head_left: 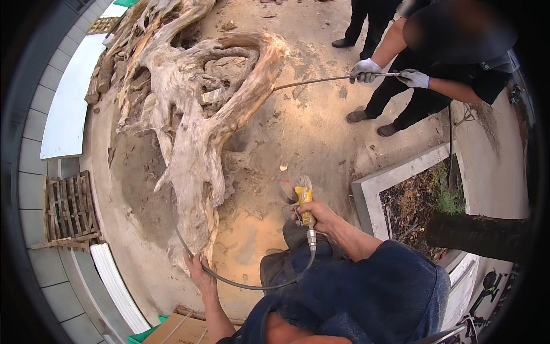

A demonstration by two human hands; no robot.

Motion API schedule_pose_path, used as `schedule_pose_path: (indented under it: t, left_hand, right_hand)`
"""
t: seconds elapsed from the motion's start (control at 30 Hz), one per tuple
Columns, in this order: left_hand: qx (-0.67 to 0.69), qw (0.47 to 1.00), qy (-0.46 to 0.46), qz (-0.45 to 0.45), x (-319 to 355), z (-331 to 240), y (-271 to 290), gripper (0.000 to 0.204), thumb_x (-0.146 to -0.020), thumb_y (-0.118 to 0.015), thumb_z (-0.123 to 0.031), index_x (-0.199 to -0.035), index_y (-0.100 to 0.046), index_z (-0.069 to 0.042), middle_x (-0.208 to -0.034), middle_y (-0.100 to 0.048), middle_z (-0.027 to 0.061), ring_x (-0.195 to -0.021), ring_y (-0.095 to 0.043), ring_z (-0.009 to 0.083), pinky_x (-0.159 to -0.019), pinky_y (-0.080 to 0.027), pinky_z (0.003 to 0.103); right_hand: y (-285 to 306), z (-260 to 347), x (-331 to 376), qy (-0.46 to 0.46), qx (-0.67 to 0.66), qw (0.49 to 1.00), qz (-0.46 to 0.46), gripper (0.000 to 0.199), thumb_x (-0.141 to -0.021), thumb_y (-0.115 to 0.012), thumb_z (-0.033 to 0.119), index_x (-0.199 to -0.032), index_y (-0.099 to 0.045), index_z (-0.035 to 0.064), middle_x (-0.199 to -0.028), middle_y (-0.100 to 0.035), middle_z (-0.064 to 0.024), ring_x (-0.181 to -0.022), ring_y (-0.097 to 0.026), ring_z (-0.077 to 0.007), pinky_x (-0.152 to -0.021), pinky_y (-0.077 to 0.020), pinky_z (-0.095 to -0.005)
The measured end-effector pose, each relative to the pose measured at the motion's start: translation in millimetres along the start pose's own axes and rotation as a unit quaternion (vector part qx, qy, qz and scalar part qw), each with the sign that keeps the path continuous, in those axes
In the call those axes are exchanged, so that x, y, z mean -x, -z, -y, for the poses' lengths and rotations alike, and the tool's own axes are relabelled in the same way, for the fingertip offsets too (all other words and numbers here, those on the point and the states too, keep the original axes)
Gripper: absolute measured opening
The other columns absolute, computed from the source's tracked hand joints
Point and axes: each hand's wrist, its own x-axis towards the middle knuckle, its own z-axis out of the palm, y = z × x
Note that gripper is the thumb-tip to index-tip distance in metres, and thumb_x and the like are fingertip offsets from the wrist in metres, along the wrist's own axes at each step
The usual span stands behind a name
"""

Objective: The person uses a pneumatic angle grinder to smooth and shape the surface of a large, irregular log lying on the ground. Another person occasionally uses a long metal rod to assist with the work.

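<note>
My right hand (321, 217) is wrapped round a yellow handheld air grinder (305, 203), which points away from me, above my shoes. From the grinder's metal coupling a grey hose (252, 286) loops down and across to my left hand (200, 273). The fingers of that hand are curled round the hose, beside the near end of a large pale driftwood trunk (189, 143). Past my hand the hose runs up along the trunk's left side. The grinder's working tip is blurred.
At the far right a person (458, 63) in dark clothes and grey-white gloves holds a long thin rod (321, 82) reaching to the trunk. Someone else's legs (371, 26) stand behind. A stone-edged planter (366, 198) is right, a wooden pallet (70, 206) left, a cardboard box (177, 329) near.
</note>
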Motion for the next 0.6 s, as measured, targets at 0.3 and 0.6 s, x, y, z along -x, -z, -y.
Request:
schedule_pose_path:
  t: [0.3, 0.6]
  left_hand:
    - [0.005, 0.969, 0.147, 0.199, 58, 33, -16, 0.025, -0.093, -0.062, -0.010, -0.117, -0.068, -0.007, -0.090, -0.070, 0.0230, -0.086, -0.069, 0.0413, -0.075, -0.051, 0.048]
    - [0.161, 0.961, 0.199, 0.105, 48, 72, -28, 0.034, -0.090, -0.052, 0.008, -0.119, -0.069, -0.001, -0.100, -0.073, 0.0204, -0.093, -0.073, 0.0324, -0.080, -0.057, 0.038]
  right_hand:
    - [-2, 9, 34, 0.043, -0.055, 0.997, 0.010, 0.051, -0.083, -0.059, 0.000, -0.131, -0.042, 0.0044, -0.102, -0.065, -0.0182, -0.076, -0.067, -0.0267, -0.062, -0.0570, -0.0416]
    - [-9, 12, 59, 0.115, -0.050, 0.992, -0.022, 0.055, -0.083, -0.057, -0.002, -0.134, -0.040, 0.0078, -0.101, -0.064, -0.0170, -0.074, -0.066, -0.0256, -0.060, -0.0569, -0.0425]
